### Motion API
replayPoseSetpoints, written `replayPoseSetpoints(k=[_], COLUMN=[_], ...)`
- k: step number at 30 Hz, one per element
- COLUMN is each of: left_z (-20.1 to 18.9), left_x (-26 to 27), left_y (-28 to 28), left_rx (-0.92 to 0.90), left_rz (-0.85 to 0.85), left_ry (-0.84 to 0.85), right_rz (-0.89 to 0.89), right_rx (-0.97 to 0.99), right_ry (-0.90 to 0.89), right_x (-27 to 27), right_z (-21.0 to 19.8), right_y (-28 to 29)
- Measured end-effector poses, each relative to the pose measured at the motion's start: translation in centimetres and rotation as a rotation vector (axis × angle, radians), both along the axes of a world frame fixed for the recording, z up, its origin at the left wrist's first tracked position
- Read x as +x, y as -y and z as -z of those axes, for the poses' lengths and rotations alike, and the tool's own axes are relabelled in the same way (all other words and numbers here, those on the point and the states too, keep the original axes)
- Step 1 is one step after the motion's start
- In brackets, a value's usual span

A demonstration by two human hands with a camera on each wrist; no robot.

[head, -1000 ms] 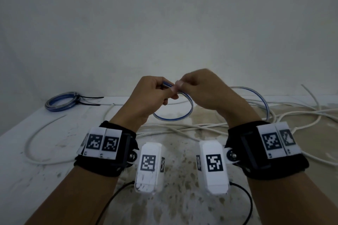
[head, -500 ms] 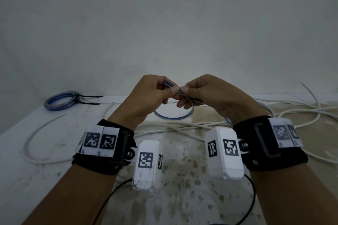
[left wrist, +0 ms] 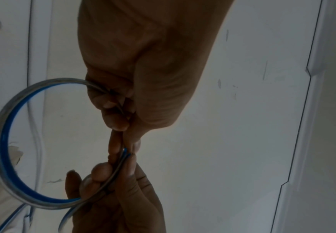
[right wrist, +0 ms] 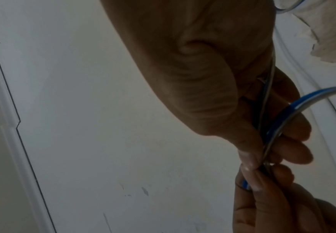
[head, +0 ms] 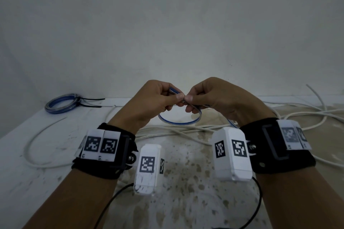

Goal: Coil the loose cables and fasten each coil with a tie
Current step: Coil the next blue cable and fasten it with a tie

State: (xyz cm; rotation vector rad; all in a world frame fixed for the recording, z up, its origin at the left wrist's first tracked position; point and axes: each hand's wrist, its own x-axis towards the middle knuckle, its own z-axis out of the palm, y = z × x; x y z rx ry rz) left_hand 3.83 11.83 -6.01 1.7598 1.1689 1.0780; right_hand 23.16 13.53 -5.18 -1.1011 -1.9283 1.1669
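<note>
Blue-striped cable [head: 177,121] forms one small loop held above the desk [head: 22,156], its crossing pinched thumb-to-thumb between the left hand [head: 150,98] and right hand [head: 217,96], each grasping the cable. A slack tail trails down past the right wrist to the desk. To coil well, the left pinch should likely keep the crossing fixed while the right feeds slack into equal-sized turns, without twisting. Compared with a second ago, the hands have drawn closer, and the wide arc of cable that stood beyond the right hand has gone. A tied coil [head: 61,104] lies far left; white cables [head: 186,129] lie loose.
</note>
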Motion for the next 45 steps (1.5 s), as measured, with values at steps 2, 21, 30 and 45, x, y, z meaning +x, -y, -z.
replayPoseSetpoints(k=[2,21,30,45], left_z=[0.0,-2.0,-1.8,-7.3], left_x=[0.0,-0.1,9.6,15.7], left_y=[0.0,0.3,8.9,5.8], left_rx=[-0.003,0.070,-0.615,-0.475], left_rz=[0.001,-0.433,0.363,-0.215], left_ry=[0.002,0.151,0.249,1.007], right_rz=[-0.004,0.098,0.174,0.488], right_rx=[-0.005,0.013,0.058,0.065], right_ry=[-0.003,-0.288,-0.711,-0.970], right_x=[0.0,0.4,2.1,8.8], right_z=[0.1,-1.6,-12.0,-8.1], right_y=[0.0,-1.5,3.9,8.3])
